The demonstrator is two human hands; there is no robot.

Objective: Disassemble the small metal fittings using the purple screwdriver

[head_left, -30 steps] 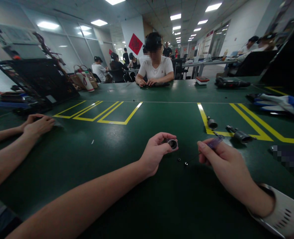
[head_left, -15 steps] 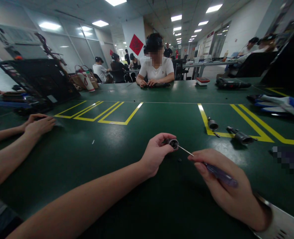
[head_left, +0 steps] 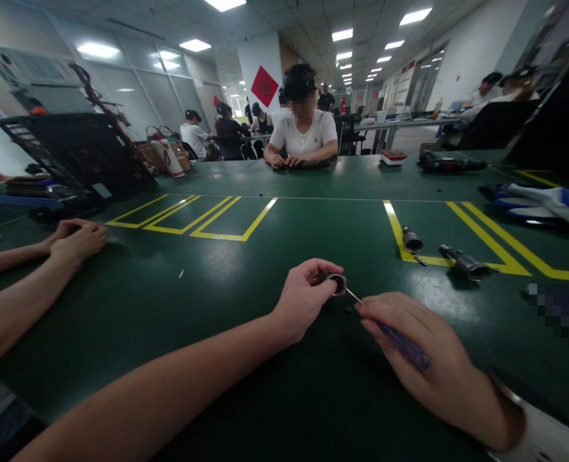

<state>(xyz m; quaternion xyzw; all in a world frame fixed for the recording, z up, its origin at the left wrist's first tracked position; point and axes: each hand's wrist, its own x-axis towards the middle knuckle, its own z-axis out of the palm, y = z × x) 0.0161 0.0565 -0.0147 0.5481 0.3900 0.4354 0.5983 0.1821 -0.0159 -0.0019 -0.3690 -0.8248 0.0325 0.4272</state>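
Between the fingers and thumb of my left hand (head_left: 303,298) is a small round metal housing (head_left: 340,284), its hollow end facing right. My right hand (head_left: 419,346) grips a screwdriver (head_left: 407,346) by its purple, see-through handle. The thin shaft points up and left, and its tip meets the rim of the housing; whether it goes inside I cannot tell. Just below the housing, a small dark nut-like ring (head_left: 348,310) lies on the green table (head_left: 246,398). My fingers hide much of the housing.
Two metal cup-shaped parts (head_left: 471,266) and [small bits] lie inside yellow tape at right. Blue-white gloves (head_left: 539,205) and a black power tool (head_left: 450,162) are farther back. A co-worker's hands (head_left: 79,240) rest at left; another person (head_left: 303,135) sits opposite.
My right hand has shifted slightly left with the screwdriver, and the handle has swung left. The tip has moved from the housing's opening toward its right rim. My left hand stays nearly still.
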